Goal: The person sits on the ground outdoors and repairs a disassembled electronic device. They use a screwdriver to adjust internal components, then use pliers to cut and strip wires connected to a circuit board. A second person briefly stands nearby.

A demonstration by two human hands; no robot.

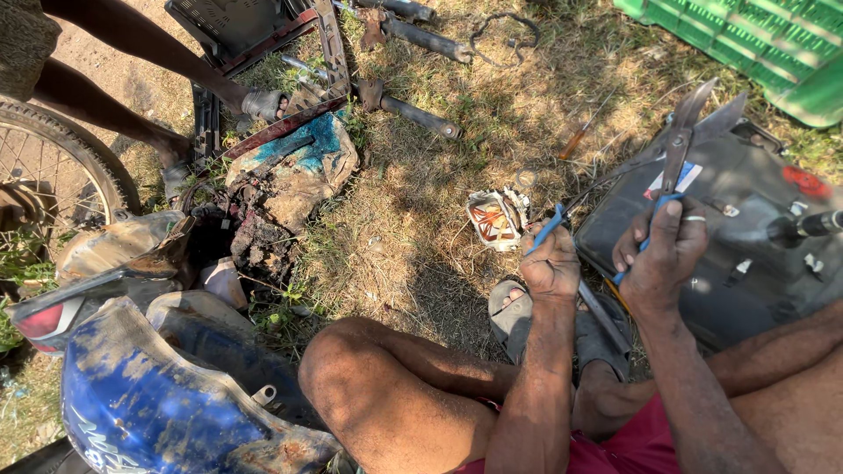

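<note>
Head view looks down on a seated person holding one pair of blue-handled shears (678,149), blades parted and pointing far. Each hand takes one handle: the right hand (663,250) is curled around the right handle, a ring on one finger; the left hand (549,263) is closed in a fist around the left handle's end. Beneath the shears lies one dark plastic panel (746,237). Just left of the left hand sits one small wire-wound coil part (496,218). Three dark shock absorbers (413,114) lie on the far grass. One spoked wheel (53,175) stands far left, one green crate (764,44) far right, one blue fender (158,395) near left.
</note>
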